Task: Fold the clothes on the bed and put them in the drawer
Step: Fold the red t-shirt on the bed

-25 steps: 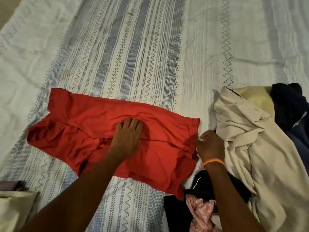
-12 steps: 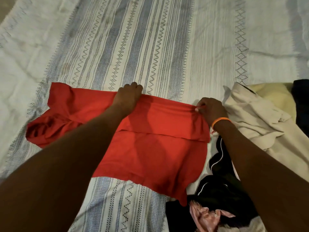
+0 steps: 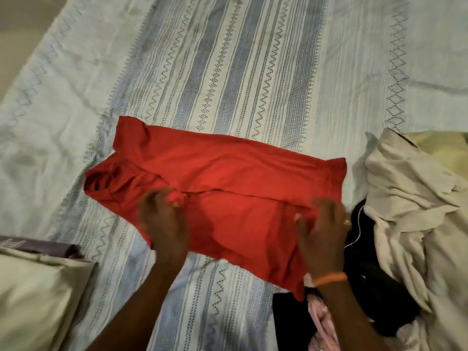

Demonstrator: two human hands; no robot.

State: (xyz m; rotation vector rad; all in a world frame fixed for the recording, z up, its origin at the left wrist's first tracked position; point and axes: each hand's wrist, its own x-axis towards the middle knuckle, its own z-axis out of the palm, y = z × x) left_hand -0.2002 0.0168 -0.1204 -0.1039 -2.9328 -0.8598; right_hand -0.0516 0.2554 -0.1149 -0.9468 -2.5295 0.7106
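Left hand pinches a fold of the red shirt; right hand lies spread on it, on the bed

I see a striped bedspread with grey-blue bands and zigzag stitching, creased in places. At its lower left corner lies a pale pillow, and just beyond that pillow a dark purple item peeks out. Floor shows past the bedspread's upper left edge.
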